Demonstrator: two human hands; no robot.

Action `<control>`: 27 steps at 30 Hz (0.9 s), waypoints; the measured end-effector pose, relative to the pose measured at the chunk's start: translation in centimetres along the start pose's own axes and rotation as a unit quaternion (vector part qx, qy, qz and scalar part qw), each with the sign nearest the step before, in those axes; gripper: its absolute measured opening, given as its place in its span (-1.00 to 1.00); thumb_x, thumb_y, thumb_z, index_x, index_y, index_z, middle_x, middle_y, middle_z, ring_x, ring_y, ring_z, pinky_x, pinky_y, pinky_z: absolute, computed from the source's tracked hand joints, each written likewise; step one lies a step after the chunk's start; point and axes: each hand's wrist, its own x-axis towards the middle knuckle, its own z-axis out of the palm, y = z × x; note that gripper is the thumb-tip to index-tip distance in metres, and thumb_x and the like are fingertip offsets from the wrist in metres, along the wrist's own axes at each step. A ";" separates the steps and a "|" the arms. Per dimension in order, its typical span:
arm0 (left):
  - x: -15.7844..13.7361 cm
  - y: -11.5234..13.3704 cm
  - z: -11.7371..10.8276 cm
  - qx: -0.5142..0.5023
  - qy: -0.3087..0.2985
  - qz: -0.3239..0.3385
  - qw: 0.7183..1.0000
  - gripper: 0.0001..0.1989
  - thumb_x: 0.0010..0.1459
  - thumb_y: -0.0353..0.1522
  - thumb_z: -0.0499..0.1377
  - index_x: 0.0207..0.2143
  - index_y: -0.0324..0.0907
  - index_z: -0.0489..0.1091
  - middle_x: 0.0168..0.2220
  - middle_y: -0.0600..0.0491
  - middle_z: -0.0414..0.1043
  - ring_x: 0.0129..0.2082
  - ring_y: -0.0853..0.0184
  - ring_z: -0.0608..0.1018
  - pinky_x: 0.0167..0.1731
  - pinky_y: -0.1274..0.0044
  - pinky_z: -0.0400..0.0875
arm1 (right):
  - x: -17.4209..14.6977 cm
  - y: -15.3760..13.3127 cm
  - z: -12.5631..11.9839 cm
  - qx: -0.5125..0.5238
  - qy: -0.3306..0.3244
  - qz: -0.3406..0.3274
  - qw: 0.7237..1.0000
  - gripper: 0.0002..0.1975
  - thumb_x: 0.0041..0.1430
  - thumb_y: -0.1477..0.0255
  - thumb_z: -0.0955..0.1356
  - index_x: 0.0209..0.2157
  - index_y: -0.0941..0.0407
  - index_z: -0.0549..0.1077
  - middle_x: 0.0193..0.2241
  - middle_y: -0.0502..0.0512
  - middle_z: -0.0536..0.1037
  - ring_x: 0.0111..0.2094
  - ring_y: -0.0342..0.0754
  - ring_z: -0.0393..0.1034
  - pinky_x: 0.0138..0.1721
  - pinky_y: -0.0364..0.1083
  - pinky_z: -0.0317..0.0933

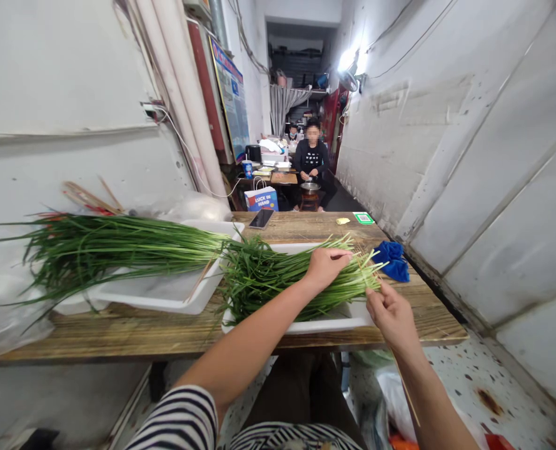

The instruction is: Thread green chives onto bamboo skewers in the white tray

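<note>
Green garlic chives (278,275) lie in a white tray (306,326) in front of me, pale ends to the right. My left hand (327,265) reaches over them, thumb and fingers closed at the pale stem ends. My right hand (393,312) is closed at the right end of the tray, its fingertips close to the stems. A thin bamboo skewer (406,390) sticks out below that hand. What the fingertips pinch is partly hidden.
A second white tray (156,300) holds more chives (132,247) at left, near plastic bags (5,300). A phone (261,218), green code card (363,217) and blue cloth (391,261) lie on the wooden table (118,337). A person (311,159) sits beyond with a metal bowl (310,187).
</note>
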 end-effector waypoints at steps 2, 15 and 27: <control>0.0 0.0 0.0 -0.001 -0.002 0.003 1.000 -0.79 0.00 -0.38 0.21 -0.31 -0.27 0.56 -0.29 -0.04 0.58 -0.26 0.28 0.60 -0.16 0.49 0.46 | 0.0 0.1 0.0 0.005 0.001 -0.002 1.000 -0.65 0.19 0.21 0.29 -0.14 0.19 0.38 -0.71 -0.21 0.03 -0.69 -0.24 -0.12 -0.68 -0.22 -0.23; -0.1 0.2 0.0 0.003 -0.002 0.003 1.000 -0.79 0.00 -0.38 0.20 -0.31 -0.26 0.56 -0.29 -0.02 0.58 -0.27 0.29 0.60 -0.16 0.50 0.46 | 0.0 -0.2 0.1 0.011 -0.006 -0.001 1.000 -0.68 0.19 0.22 0.30 -0.17 0.19 0.38 -0.71 -0.21 0.04 -0.69 -0.25 -0.12 -0.69 -0.22 -0.23; -0.2 0.3 -0.1 0.017 -0.007 0.009 1.000 -0.80 0.01 -0.37 0.20 -0.30 -0.24 0.56 -0.29 0.00 0.58 -0.27 0.30 0.59 -0.15 0.50 0.45 | 0.0 -0.1 0.0 0.017 -0.008 0.001 1.000 -0.68 0.18 0.22 0.30 -0.17 0.19 0.38 -0.71 -0.21 0.02 -0.70 -0.25 -0.14 -0.69 -0.23 -0.25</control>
